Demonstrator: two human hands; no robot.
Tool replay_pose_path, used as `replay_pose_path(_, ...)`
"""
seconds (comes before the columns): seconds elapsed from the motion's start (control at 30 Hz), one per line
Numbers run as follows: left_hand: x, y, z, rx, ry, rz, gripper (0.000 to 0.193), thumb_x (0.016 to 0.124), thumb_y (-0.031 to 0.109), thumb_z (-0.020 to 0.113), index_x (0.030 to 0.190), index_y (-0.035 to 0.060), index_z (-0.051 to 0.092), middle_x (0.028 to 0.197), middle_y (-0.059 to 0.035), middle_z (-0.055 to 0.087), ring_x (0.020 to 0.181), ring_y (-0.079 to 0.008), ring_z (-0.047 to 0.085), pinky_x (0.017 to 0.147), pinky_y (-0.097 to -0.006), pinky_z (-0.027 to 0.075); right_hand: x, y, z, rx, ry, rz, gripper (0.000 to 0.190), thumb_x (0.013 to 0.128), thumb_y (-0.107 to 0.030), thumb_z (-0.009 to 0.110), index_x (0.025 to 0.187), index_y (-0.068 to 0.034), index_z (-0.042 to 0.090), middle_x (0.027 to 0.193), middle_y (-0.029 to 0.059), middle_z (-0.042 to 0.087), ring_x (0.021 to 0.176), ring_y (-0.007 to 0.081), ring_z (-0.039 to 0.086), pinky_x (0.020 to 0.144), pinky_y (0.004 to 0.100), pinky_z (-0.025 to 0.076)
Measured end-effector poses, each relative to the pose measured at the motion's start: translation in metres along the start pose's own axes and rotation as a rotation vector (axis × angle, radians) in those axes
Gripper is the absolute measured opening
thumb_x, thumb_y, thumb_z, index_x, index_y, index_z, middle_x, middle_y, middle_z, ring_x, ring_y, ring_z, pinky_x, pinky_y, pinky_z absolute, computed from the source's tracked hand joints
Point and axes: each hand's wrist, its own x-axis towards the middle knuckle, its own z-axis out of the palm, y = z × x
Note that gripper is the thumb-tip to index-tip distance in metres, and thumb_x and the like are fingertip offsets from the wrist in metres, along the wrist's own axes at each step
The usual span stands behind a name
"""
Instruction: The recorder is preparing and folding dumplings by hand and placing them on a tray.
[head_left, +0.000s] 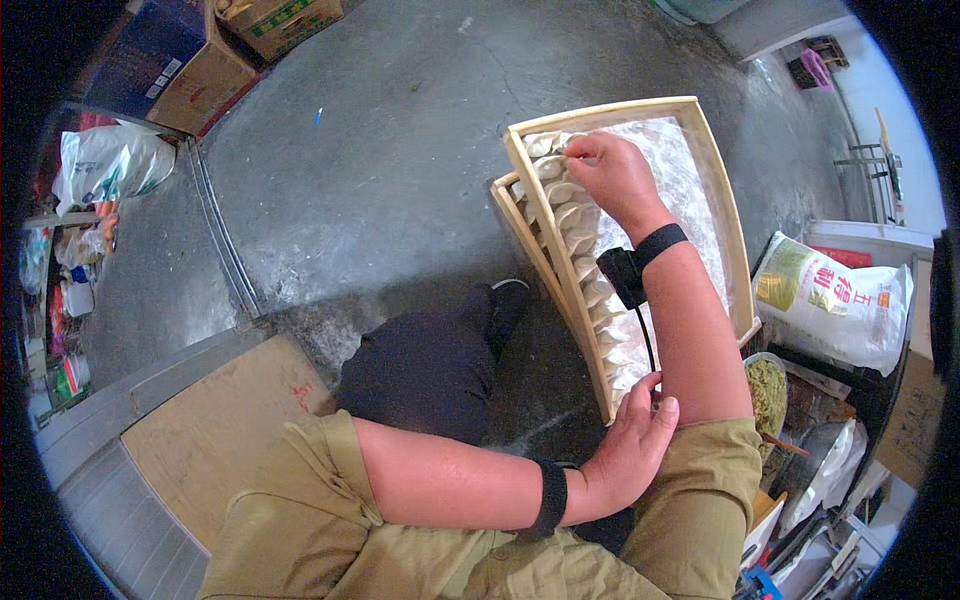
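Note:
A floured wooden tray (705, 172) lies before me, with a row of pleated raw dumplings (580, 241) along its left side. At the far end of that row, my right hand (613, 176) pinches a dumpling (571, 139) between thumb and fingers, low over the tray; the hand partly hides it. Beneath sits a second wooden tray (536, 251), turned at an angle, with dumplings showing in the gap. My left hand (628, 454) rests empty by the tray's near corner, fingers apart, beside the cable (646, 337) of the black device (622, 276) on my right wrist.
On the right are a white printed sack (840, 300), a container of greenish filling (765, 394) and a metal bowl (806, 465). Cardboard boxes (202, 90) stand at far left. A wooden board (225, 427) lies left of me, near a metal floor track (221, 225).

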Motion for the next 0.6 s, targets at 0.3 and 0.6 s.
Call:
replay_pose_path(0.3, -0.003, 0.007, -0.001, 0.004, -0.005, -0.010, 0.064, 0.108, 0.044, 0.033, 0.143, -0.0089, 0.030, 0.137, -0.0289, 0.044, 0.129, -0.0378, 0.044, 0.112, -0.0418, 0.033, -0.011, 0.022, -0.009, 0.216, -0.069, 0.052, 0.023, 0.084, -0.010, 0.068, 0.106, -0.002, 0.072, 0.102, 0.0120, 0.072, 0.100, 0.0240, 0.068, 0.093, 0.0338, 0.051)
replay_pose_path(0.6, 0.000, 0.010, -0.005, -0.004, -0.115, -0.068, 0.061, 0.109, 0.040, 0.031, 0.146, -0.0082, 0.023, 0.145, -0.0255, 0.039, 0.140, -0.0315, 0.036, 0.117, -0.0368, 0.026, -0.009, 0.020, -0.012, 0.035, -0.126, -0.137, 0.028, 0.079, -0.001, 0.070, 0.108, -0.002, 0.069, 0.108, 0.0140, 0.067, 0.105, 0.0321, 0.064, 0.094, 0.0374, 0.050)
